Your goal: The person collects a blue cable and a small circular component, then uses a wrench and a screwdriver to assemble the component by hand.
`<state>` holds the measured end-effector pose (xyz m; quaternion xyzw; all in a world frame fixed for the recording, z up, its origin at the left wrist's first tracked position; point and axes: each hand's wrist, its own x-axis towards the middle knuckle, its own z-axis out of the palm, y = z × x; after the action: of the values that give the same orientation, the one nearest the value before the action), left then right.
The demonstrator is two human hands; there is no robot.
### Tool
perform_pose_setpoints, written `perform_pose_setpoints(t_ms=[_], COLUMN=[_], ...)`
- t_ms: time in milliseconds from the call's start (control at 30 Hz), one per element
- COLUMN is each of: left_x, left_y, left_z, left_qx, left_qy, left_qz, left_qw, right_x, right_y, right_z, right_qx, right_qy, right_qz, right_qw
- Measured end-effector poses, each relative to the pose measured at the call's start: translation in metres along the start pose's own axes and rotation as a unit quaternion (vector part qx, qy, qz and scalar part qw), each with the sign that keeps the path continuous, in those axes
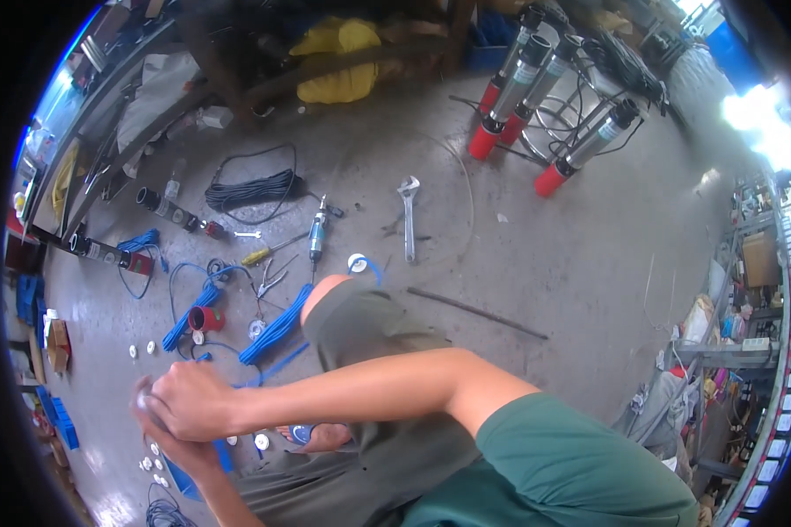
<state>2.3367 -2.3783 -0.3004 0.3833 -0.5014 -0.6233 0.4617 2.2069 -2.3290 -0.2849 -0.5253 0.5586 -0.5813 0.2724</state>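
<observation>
My right hand (193, 401) is closed at the left of the head view, close above my left hand (169, 439). Both are wrapped round a small greyish, shiny thing (143, 401); blur and fingers hide what it is. Beyond them on the floor lie a red cup-shaped part (206, 319) and a bundled blue cable (277, 329). Farther off rest a blue power screwdriver (317, 235), pliers (272, 281), a yellow-handled screwdriver (257, 256), a small spanner (248, 234) and a large adjustable wrench (409, 221).
Steel cylindrical pumps with red ends (523, 83) lean on a round metal stand at the far right. A dark rod (476, 313) lies beyond my knee. Black cable (253, 191) is coiled at the far left. Several white discs (262, 442) are scattered near my foot. Shelving (738, 351) lines the right.
</observation>
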Motion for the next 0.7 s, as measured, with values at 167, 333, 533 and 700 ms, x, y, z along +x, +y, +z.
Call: perform_pose_setpoints(t_ms=[167,333,533,700], left_x=[0.048,0.015,0.058,0.060], left_y=[-0.003,0.039,0.037,0.006], left_z=[-0.051,-0.054,0.021,0.013], left_qx=[0.276,0.225,0.306,-0.012], left_qy=[0.044,-0.248,-0.079,-0.073], left_qz=[0.446,-0.214,0.140,-0.390], left_qw=[0.850,0.918,0.938,0.918], right_x=[0.028,0.053,0.029,0.009], right_y=[0.002,0.023,0.030,0.028], right_z=[0.027,-0.033,-0.058,-0.041], right_qx=[0.249,-0.232,-0.298,-0.295], right_qy=[-0.048,0.011,-0.132,-0.120], right_qz=[0.060,-0.079,-0.151,-0.220], right_qw=[0.966,0.970,0.933,0.922])
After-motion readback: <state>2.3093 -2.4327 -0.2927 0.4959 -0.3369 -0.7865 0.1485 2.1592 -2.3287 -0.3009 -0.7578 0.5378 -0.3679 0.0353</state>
